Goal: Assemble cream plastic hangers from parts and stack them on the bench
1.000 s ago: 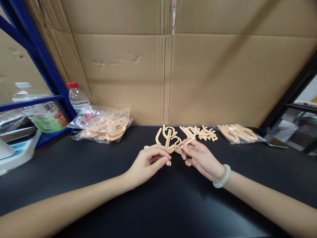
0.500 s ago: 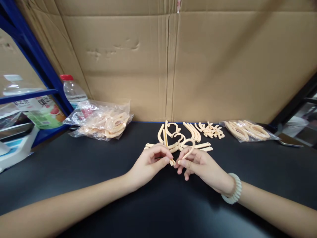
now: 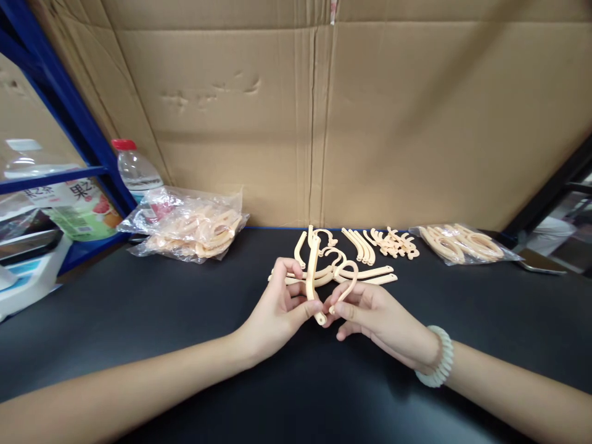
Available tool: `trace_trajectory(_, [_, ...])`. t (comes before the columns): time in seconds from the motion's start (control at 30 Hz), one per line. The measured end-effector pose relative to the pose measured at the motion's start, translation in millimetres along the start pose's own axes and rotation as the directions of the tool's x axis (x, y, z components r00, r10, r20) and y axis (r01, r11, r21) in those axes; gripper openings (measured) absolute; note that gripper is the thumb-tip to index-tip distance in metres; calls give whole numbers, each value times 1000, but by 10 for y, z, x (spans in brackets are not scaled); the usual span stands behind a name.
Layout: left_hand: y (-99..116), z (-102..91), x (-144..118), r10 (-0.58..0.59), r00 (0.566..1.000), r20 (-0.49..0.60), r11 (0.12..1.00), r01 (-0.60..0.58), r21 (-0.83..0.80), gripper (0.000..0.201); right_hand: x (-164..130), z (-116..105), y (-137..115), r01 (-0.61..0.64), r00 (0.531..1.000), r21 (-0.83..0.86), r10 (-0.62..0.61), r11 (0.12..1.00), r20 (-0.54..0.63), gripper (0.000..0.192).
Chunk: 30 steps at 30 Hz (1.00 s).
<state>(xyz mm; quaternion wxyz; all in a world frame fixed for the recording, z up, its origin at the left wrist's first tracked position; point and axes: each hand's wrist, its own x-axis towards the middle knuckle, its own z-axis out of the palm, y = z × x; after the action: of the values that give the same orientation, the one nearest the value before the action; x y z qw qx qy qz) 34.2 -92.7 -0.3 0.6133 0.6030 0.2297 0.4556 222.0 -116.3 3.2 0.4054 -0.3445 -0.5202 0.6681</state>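
My left hand (image 3: 277, 311) pinches a long, slightly curved cream plastic arm piece (image 3: 312, 277), held nearly upright above the black table (image 3: 185, 320). My right hand (image 3: 370, 314), with a pale bead bracelet at the wrist, grips a cream plastic hook piece (image 3: 348, 280). The lower ends of both pieces meet between my fingertips. Just behind my hands lies a small heap of the same cream parts (image 3: 370, 272). Farther back, rows of curved arms (image 3: 361, 243) and small hooks (image 3: 395, 243) lie on the table.
A clear bag of cream parts (image 3: 194, 228) lies at the back left, a smaller bag (image 3: 462, 245) at the back right. A red-capped water bottle (image 3: 134, 169) stands by the blue shelf frame (image 3: 69, 111). A cardboard wall (image 3: 324, 123) closes the back.
Both hands drew a little nearer to me. The arm piece in my left hand swung up to nearly vertical, and the two pieces' lower ends came together.
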Motion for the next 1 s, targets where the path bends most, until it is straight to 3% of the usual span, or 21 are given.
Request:
trace_trajectory(0.1, [4,-8,21,-35,997,-73,999,35,-8,67,6,-8,-8,-7,1000,10,7,1000,2,20])
trace_trajectory(0.13, [7,-13,29,-48,996,-71,999,49,5,67,9,-12,-9,-8,1000,15,8,1000,1,20])
trace_trajectory(0.23, [21,-18,40,-58,998,-33,995,61,81,31,18,-29,-4,-1,1000,41,1,999,-3,19])
trace_trajectory(0.3, [29,-16,35,-29,999,-32,993,32,114,18,18,-41,1,-5,1000,61,4,998,5,19])
trace_trajectory(0.5, [30,-21,20,-11,995,-100,994,22,107,21,10,-64,-13,-41,999,88,40,995,21,20])
trace_trajectory(1.0, [42,14,5,-7,999,-31,983,12,182,22,-1,-58,-34,-45,999,100,46,994,0,23])
